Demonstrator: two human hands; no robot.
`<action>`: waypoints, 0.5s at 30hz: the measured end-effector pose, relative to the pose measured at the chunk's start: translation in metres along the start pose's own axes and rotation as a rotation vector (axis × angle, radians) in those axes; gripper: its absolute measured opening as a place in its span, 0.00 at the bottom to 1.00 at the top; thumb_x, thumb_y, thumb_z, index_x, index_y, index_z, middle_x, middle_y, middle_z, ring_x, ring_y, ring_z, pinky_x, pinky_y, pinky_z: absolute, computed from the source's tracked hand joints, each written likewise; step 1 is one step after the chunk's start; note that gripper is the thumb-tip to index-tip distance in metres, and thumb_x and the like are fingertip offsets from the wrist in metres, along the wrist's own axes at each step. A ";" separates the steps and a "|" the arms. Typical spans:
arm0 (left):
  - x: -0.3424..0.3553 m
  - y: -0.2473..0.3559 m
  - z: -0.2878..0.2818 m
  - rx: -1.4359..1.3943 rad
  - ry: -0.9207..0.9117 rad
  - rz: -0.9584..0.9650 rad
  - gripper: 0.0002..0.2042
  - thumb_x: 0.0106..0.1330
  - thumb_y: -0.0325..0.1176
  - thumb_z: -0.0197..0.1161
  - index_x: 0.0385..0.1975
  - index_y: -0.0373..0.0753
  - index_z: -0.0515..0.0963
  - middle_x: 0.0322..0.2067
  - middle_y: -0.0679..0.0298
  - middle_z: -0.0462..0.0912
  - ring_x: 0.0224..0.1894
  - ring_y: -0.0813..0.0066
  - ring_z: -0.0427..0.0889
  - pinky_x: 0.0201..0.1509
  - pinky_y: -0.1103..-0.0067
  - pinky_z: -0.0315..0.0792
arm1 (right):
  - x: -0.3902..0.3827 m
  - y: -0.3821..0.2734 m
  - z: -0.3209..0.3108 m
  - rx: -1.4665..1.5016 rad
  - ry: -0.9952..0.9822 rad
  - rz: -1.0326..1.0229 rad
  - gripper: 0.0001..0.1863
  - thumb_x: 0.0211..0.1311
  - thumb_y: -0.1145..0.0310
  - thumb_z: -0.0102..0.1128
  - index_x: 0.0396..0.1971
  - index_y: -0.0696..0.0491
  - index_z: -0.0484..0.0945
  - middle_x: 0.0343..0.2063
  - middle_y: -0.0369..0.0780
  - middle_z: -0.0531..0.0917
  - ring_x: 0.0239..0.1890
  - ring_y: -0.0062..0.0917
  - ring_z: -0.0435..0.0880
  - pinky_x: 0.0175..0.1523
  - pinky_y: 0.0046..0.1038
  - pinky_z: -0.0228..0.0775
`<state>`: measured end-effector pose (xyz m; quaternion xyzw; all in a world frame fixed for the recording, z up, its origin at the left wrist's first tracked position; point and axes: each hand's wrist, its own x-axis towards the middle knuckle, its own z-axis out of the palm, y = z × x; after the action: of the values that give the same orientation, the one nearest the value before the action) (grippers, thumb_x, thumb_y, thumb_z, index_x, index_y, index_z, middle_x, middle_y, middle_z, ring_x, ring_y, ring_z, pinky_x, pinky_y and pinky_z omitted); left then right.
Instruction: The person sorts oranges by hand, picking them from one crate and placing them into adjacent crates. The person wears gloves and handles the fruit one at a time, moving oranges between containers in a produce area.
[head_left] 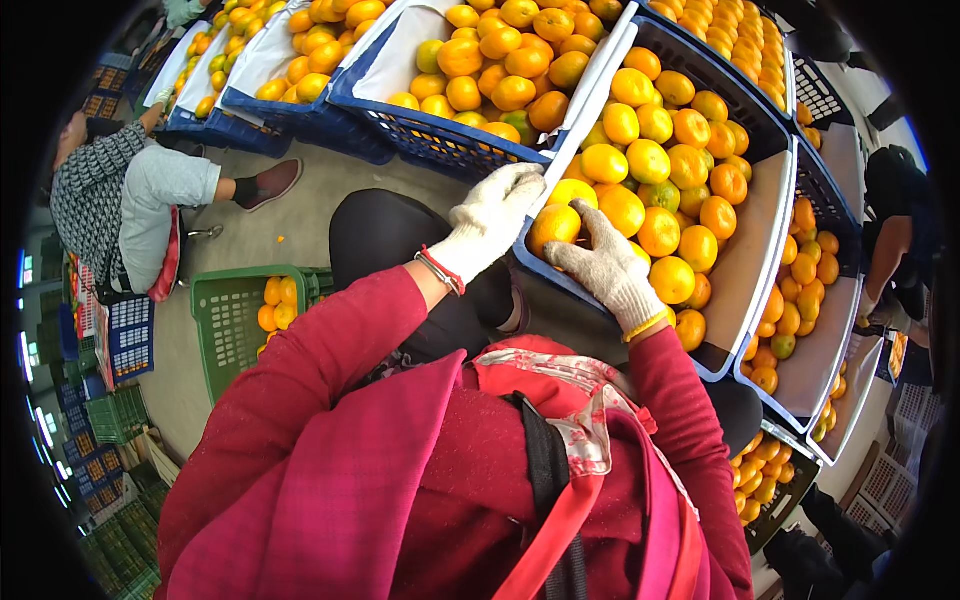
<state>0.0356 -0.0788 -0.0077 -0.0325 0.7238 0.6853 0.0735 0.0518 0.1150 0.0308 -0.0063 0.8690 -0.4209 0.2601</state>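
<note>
My left hand (492, 222), in a white knit glove, has its fingers pressed together against the near left corner of a blue crate (532, 258). Whatever those fingers hold, if anything, is hidden. In the same crate, lined with white sheets, lie many orange-yellow mandarins, some tinged green. My right hand (612, 268), gloved too, reaches over the crate's near side. Its thumb and forefinger are around a mandarin (553, 229) at that corner, while its palm lies over neighbouring fruit.
More fruit-filled blue crates stand to the left (440, 135) and right (815, 340). A green basket (240, 325) with mandarins sits on the floor by my left arm. Another person (130, 200) sits at far left; a person's arm (888, 255) shows at far right.
</note>
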 end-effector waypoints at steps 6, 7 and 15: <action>0.005 0.011 0.005 0.127 -0.097 -0.049 0.23 0.75 0.35 0.65 0.64 0.31 0.72 0.55 0.59 0.82 0.57 0.71 0.80 0.64 0.75 0.74 | 0.004 0.008 0.006 0.007 0.005 -0.022 0.49 0.56 0.43 0.72 0.73 0.54 0.65 0.59 0.54 0.82 0.62 0.45 0.82 0.65 0.37 0.73; 0.005 0.009 0.007 0.269 -0.105 0.020 0.23 0.74 0.37 0.66 0.63 0.31 0.73 0.54 0.59 0.82 0.57 0.70 0.80 0.63 0.73 0.74 | 0.005 0.008 0.008 0.009 0.012 -0.041 0.49 0.57 0.43 0.71 0.73 0.54 0.65 0.60 0.54 0.82 0.62 0.45 0.82 0.66 0.38 0.73; 0.007 -0.005 0.013 0.244 -0.228 0.257 0.25 0.65 0.27 0.65 0.62 0.33 0.71 0.51 0.61 0.80 0.51 0.69 0.80 0.59 0.72 0.76 | -0.054 -0.002 0.003 -0.067 0.653 -0.397 0.26 0.54 0.59 0.73 0.52 0.52 0.77 0.45 0.48 0.83 0.49 0.47 0.85 0.52 0.43 0.79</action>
<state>0.0303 -0.0655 -0.0145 0.1470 0.7866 0.5956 0.0703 0.0991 0.1237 0.0547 -0.0487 0.9013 -0.4141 -0.1174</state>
